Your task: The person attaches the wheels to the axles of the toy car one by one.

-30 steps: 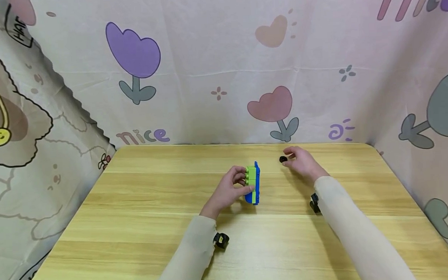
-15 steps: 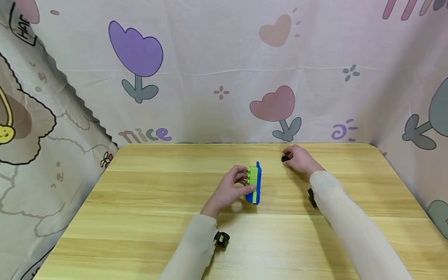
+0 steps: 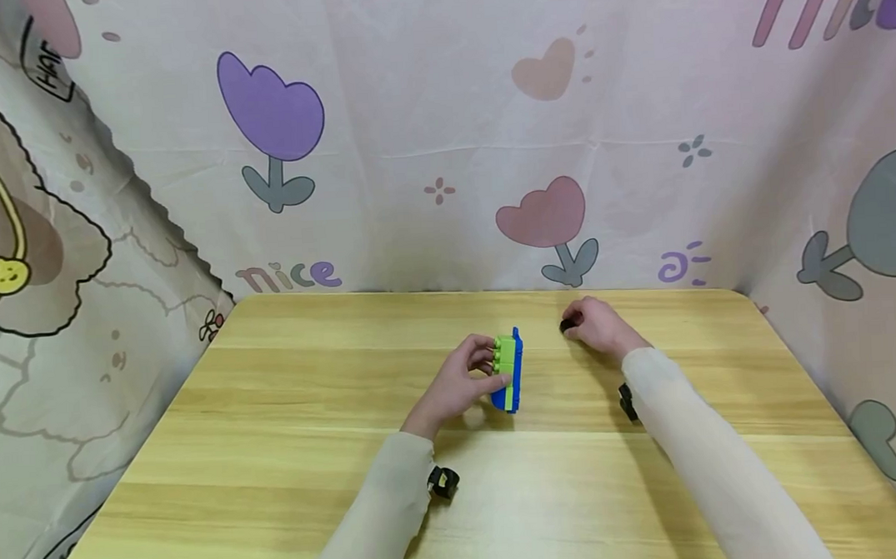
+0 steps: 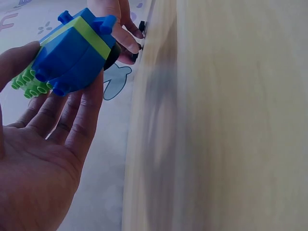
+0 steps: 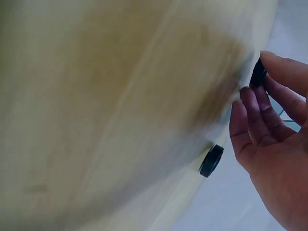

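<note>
My left hand (image 3: 456,381) holds a toy of lime-green and blue blocks (image 3: 515,372) above the table, thumb on its near side. In the left wrist view the blue block (image 4: 72,57) has round pegs and a lime stripe, and a black round part (image 4: 113,56) shows at its far side. At the table's back right, my right hand (image 3: 600,324) pinches a small black wheel (image 3: 567,325). The right wrist view shows that wheel (image 5: 258,73) between thumb and fingers. A second black wheel (image 5: 211,160) stands on the table beside the hand.
The wooden table (image 3: 274,429) reaches back to a patterned cloth (image 3: 390,149) hanging behind it, with more cloth at both sides. A small black camera (image 3: 443,482) is on the left wrist, another (image 3: 629,402) on the right.
My right fingers have come together on the small black wheel, which they stood around a second ago. The left hand and the block toy have stayed nearly still.
</note>
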`<state>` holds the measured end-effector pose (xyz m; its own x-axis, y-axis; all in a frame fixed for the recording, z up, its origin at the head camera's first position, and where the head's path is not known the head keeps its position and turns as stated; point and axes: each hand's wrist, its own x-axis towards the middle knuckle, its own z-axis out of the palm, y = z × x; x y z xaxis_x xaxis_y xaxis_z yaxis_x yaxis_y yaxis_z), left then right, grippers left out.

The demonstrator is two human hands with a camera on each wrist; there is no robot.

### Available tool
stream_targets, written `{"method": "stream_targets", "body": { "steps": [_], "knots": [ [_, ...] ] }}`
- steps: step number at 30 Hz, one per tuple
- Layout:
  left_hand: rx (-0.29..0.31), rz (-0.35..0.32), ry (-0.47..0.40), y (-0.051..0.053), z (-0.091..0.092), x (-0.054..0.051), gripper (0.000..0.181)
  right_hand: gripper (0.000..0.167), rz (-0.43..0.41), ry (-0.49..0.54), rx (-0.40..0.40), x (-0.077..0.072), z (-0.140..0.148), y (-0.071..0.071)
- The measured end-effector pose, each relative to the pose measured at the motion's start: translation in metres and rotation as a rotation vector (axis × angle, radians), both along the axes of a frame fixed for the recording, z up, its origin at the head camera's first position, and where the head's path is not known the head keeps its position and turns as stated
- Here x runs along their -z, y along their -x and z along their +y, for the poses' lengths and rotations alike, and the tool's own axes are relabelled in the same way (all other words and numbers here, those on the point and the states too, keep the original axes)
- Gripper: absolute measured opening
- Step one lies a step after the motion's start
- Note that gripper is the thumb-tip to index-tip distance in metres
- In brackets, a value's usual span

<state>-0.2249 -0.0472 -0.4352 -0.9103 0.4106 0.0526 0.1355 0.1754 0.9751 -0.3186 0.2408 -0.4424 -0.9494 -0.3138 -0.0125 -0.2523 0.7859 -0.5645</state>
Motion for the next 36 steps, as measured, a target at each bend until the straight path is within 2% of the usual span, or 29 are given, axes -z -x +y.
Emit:
{"method": "stream_targets", "body": {
  "steps": [7,16,24,29,36],
  "knots": [
    [-0.001,-0.005,0.009,0.000,0.001,0.003,0.051,0.027,0.079,0.024,-0.013,-0.005,-0.003,-0.013],
    [0.016,-0.006,0.001,0.000,0.002,0.005,0.050,0.031,0.107,0.109,-0.001,-0.014,-0.004,-0.032],
    [0.012,0.002,-0.012,0.001,-0.002,0.008,0.054,0.027,0.206,0.182,-0.006,-0.015,-0.005,-0.044],
    [0.014,0.008,-0.011,0.003,-0.004,0.007,0.056,0.028,0.216,0.173,-0.008,-0.016,-0.007,-0.052],
    [0.022,0.012,-0.022,0.003,-0.004,0.007,0.055,0.029,0.220,0.174,-0.049,-0.025,-0.015,-0.062]
  ]
}}
